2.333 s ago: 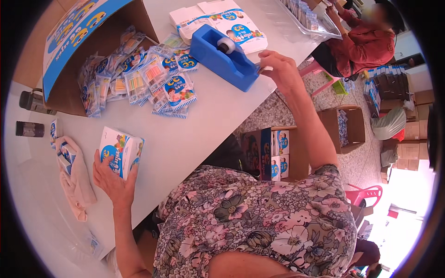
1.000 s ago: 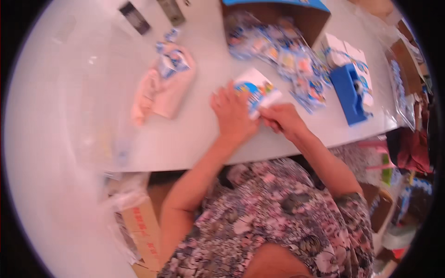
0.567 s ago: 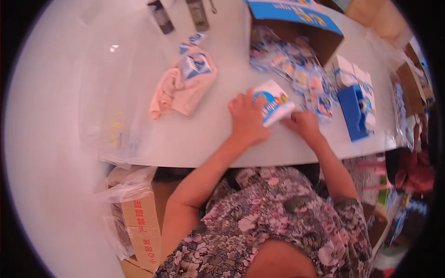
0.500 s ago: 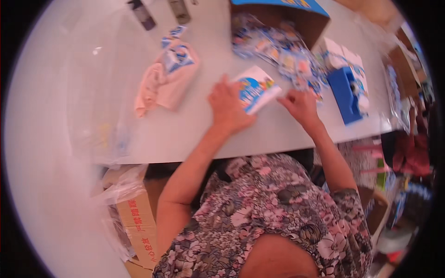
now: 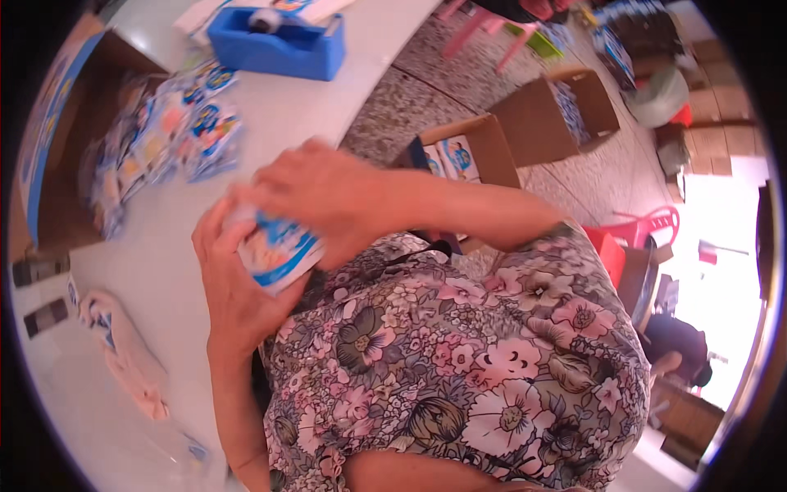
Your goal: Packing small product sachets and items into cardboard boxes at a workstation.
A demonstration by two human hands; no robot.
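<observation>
A small white-and-blue printed box is between my two hands, close to my body at the table's edge. My left hand wraps round its left and near side. Over its top and right side lies my right hand, fingers bent and somewhat blurred; part of the box is hidden under it. Left of my hands, small clear packets with blue print spill from an open cardboard box lying on its side. A blue tape dispenser stands beyond my hands.
A pale pink cloth-like bundle lies on the white table. Open cartons with packs inside stand on the floor to the right. Pink stools, stacked boxes and another person are further off.
My view has swung to the right, showing more floor and cartons. The small box has left the tabletop and is now held near my body, with my right hand brought onto it.
</observation>
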